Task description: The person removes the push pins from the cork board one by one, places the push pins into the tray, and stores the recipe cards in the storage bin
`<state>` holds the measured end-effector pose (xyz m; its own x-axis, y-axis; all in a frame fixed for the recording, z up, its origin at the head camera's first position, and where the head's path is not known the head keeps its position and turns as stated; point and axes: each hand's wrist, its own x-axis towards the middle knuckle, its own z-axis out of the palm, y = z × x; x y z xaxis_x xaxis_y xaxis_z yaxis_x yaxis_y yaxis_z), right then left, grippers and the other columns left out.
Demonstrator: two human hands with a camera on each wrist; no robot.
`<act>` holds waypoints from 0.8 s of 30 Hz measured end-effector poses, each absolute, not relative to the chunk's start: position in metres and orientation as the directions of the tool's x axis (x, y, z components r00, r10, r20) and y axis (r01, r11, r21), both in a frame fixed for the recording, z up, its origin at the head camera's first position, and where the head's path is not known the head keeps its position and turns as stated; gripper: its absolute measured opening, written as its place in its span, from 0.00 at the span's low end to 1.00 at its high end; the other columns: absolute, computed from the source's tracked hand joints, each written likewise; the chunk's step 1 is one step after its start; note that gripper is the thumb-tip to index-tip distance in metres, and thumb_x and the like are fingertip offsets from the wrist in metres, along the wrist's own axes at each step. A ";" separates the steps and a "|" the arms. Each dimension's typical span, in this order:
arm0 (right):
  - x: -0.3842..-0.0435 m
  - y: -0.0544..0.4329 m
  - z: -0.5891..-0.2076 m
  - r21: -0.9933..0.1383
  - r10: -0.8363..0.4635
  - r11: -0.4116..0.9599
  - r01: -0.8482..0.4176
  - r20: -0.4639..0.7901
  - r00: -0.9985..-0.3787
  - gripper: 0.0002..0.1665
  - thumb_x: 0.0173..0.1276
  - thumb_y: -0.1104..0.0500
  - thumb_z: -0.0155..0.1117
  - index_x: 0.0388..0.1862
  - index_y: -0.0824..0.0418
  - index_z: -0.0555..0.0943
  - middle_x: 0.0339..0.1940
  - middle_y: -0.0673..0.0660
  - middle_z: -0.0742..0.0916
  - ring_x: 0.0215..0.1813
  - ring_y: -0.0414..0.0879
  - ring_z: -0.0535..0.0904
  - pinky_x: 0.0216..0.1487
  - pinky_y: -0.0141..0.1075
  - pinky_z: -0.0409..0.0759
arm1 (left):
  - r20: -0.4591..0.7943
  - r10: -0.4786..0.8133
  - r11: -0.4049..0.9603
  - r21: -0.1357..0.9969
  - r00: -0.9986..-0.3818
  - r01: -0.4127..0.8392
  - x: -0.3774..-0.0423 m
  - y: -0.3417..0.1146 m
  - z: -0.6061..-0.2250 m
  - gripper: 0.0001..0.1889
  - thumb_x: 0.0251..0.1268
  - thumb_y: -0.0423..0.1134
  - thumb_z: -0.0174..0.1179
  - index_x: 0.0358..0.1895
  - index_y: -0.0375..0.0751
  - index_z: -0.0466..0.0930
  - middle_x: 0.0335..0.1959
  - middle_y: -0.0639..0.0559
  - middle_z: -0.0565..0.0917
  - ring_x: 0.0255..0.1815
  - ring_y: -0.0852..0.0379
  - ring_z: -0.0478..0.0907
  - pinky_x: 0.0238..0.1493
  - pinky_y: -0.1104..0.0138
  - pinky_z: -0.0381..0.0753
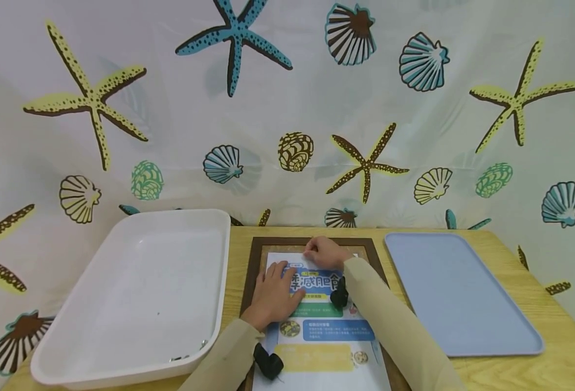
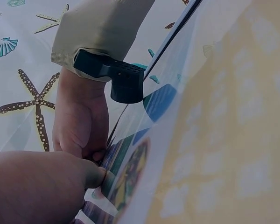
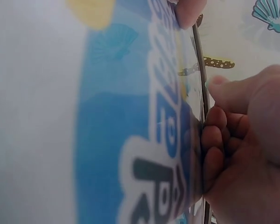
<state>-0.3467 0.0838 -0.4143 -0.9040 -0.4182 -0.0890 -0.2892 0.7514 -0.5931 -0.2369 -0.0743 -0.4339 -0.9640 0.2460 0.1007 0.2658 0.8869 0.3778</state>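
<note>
A printed poster (image 1: pixel 326 355) lies on a brown-framed cork board (image 1: pixel 254 266). My left hand (image 1: pixel 275 293) rests flat on the poster's upper left part, fingers spread; it also shows at lower left as the near hand (image 2: pixel 37 186) in the left wrist view. At the poster's top edge is my right hand (image 1: pixel 327 252), its fingers curled and its thumb pointing down at the sheet. The right wrist view shows the thumb (image 3: pixel 231 93) stretched toward the sheet, with a tiny pale-green spot at its tip. I cannot tell what that spot is.
A deep white tray (image 1: pixel 225 260) stands on the left, with a few small shiny pieces (image 1: pixel 179 358) near its front corner. A flat blue tray (image 1: pixel 463 293) lies on the right of the wooden table (image 1: pixel 512 374). Behind hangs a seashell-print curtain (image 1: pixel 277 108).
</note>
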 end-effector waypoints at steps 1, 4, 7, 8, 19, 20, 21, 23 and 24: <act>-0.346 0.084 -0.414 -0.591 -0.418 0.753 -0.290 -0.088 -0.904 0.08 0.73 0.59 0.55 0.38 0.61 0.80 0.34 0.53 0.82 0.34 0.42 0.74 0.39 0.33 0.73 | 0.097 0.245 0.889 0.375 -0.965 0.263 -0.237 -0.074 -0.434 0.29 0.68 0.51 0.52 0.67 0.37 0.67 0.70 0.38 0.63 0.72 0.39 0.56 0.71 0.42 0.51; -0.345 0.085 -0.412 -0.593 -0.417 0.752 -0.289 -0.087 -0.905 0.08 0.72 0.59 0.56 0.37 0.61 0.80 0.34 0.53 0.81 0.34 0.42 0.75 0.40 0.34 0.74 | 0.091 0.243 0.895 0.363 -0.966 0.260 -0.237 -0.075 -0.434 0.29 0.69 0.52 0.52 0.67 0.38 0.67 0.71 0.38 0.62 0.73 0.39 0.56 0.72 0.42 0.51; -0.342 0.087 -0.411 -0.607 -0.416 0.741 -0.285 -0.083 -0.905 0.07 0.72 0.59 0.56 0.37 0.61 0.79 0.34 0.53 0.81 0.35 0.42 0.74 0.40 0.34 0.74 | 0.088 0.245 0.898 0.356 -0.966 0.260 -0.236 -0.075 -0.434 0.30 0.68 0.53 0.52 0.67 0.38 0.67 0.71 0.38 0.62 0.73 0.40 0.56 0.72 0.42 0.50; -0.340 0.088 -0.411 -0.616 -0.416 0.736 -0.282 -0.082 -0.906 0.07 0.72 0.59 0.56 0.37 0.61 0.79 0.34 0.53 0.81 0.35 0.42 0.74 0.40 0.34 0.74 | 0.089 0.245 0.898 0.354 -0.965 0.261 -0.235 -0.075 -0.434 0.30 0.68 0.53 0.52 0.67 0.38 0.67 0.70 0.38 0.63 0.73 0.40 0.56 0.72 0.42 0.50; -0.330 0.103 -0.412 -0.598 -0.408 0.751 -0.279 -0.090 -0.908 0.06 0.72 0.59 0.56 0.37 0.60 0.78 0.31 0.51 0.79 0.33 0.41 0.73 0.38 0.32 0.71 | 0.073 0.252 0.891 0.371 -0.965 0.261 -0.234 -0.073 -0.435 0.29 0.68 0.51 0.53 0.67 0.37 0.67 0.70 0.38 0.63 0.72 0.39 0.57 0.71 0.41 0.53; -0.329 0.103 -0.411 -0.599 -0.412 0.749 -0.283 -0.087 -0.907 0.06 0.72 0.58 0.56 0.37 0.60 0.78 0.31 0.51 0.79 0.33 0.41 0.73 0.38 0.32 0.71 | 0.078 0.252 0.890 0.372 -0.964 0.263 -0.234 -0.073 -0.434 0.29 0.68 0.51 0.53 0.67 0.37 0.67 0.70 0.37 0.63 0.72 0.39 0.57 0.71 0.41 0.53; -0.329 0.104 -0.410 -0.601 -0.418 0.746 -0.288 -0.086 -0.904 0.07 0.72 0.58 0.56 0.37 0.60 0.78 0.31 0.51 0.79 0.33 0.41 0.73 0.38 0.32 0.72 | 0.082 0.253 0.889 0.373 -0.964 0.266 -0.235 -0.073 -0.433 0.29 0.68 0.51 0.53 0.67 0.37 0.68 0.70 0.37 0.63 0.72 0.39 0.58 0.70 0.41 0.53; -0.328 0.106 -0.406 -0.600 -0.431 0.741 -0.302 -0.079 -0.899 0.06 0.72 0.59 0.56 0.37 0.60 0.78 0.31 0.51 0.79 0.33 0.41 0.73 0.38 0.32 0.72 | 0.086 0.258 0.887 0.374 -0.962 0.272 -0.235 -0.074 -0.430 0.29 0.68 0.50 0.53 0.67 0.36 0.68 0.70 0.37 0.63 0.72 0.38 0.58 0.70 0.41 0.54; -0.328 0.108 -0.405 -0.600 -0.433 0.740 -0.305 -0.077 -0.898 0.06 0.72 0.59 0.57 0.37 0.61 0.78 0.30 0.51 0.79 0.32 0.41 0.73 0.37 0.32 0.72 | 0.088 0.262 0.885 0.375 -0.961 0.276 -0.236 -0.074 -0.429 0.29 0.68 0.50 0.53 0.67 0.36 0.68 0.70 0.37 0.63 0.72 0.38 0.58 0.70 0.41 0.54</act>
<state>-0.3279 0.1082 -0.4048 -0.8982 -0.4327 -0.0772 -0.3047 0.7396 -0.6001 -0.2358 -0.0742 -0.4291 -0.9610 0.2622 0.0880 0.2759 0.8851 0.3747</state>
